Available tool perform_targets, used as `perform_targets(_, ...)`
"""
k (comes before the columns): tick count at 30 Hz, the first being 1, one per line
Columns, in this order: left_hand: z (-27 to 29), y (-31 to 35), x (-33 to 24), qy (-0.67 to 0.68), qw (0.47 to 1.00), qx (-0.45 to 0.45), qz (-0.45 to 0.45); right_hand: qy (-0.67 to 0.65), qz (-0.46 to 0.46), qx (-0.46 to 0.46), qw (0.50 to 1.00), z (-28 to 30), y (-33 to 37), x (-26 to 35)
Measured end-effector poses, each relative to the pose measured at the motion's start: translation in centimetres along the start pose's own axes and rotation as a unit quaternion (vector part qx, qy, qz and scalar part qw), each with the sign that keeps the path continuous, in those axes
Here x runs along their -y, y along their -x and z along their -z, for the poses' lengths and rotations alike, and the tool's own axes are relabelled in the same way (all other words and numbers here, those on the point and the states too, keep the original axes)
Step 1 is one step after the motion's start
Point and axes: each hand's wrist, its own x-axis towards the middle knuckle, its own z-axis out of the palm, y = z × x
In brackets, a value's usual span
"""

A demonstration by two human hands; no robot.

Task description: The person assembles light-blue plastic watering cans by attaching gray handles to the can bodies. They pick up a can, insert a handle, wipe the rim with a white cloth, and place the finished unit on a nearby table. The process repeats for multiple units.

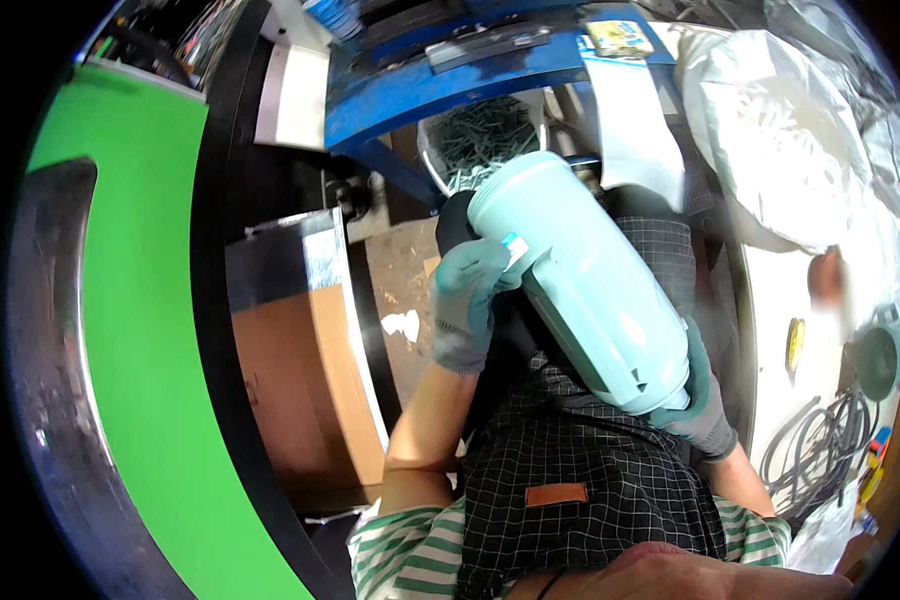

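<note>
A large pale teal plastic cylinder (605, 290) with a long raised handle lies slanted across my lap, its threaded end pointing away from me. My right hand (705, 405), in a grey and teal glove, cups the near end from the right side. Beside the far end is my left hand (467, 290), gloved alike. Its fingers pinch a small white and blue piece (515, 250), too small to name, close to the cylinder's wall.
A white bucket (429, 160) of teal scraps stands under a blue bench (370, 105). To the left are an opened cardboard box (290, 390) and a green belt (140, 300). On the right, a white bag (715, 90) of white parts, coiled cables (820, 445) and a teal cup-shaped part (880, 362).
</note>
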Motion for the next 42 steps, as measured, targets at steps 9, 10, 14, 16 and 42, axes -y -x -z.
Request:
perform_targets(9, 0.4, 0.1, 0.0, 0.014, 0.993, -0.050, 0.103, 0.134, 0.018, -0.012, 0.991, -1.6, 0.3, 1.4)
perform_targets(10, 0.4, 0.2, 0.0, -0.036, 0.994, -0.052, 0.094, 0.146, 0.019, -0.015, 0.989, -1.7, 0.3, 1.3)
perform_targets(14, 2.2, -0.4, 0.2, -0.492, 0.864, 0.024, -0.102, 0.136, 0.017, -0.019, 0.990, -1.9, 0.5, 0.6)
perform_targets(16, 4.9, 0.2, 1.8, -0.553, 0.825, 0.025, -0.114, 0.139, 0.017, -0.015, 0.990, -1.9, 0.7, 0.4)
perform_targets(42, -15.8, -27.5, -12.0, -0.747, 0.606, -0.010, -0.273, -0.216, -0.022, -0.278, 0.936, 11.1, 0.4, 7.0)
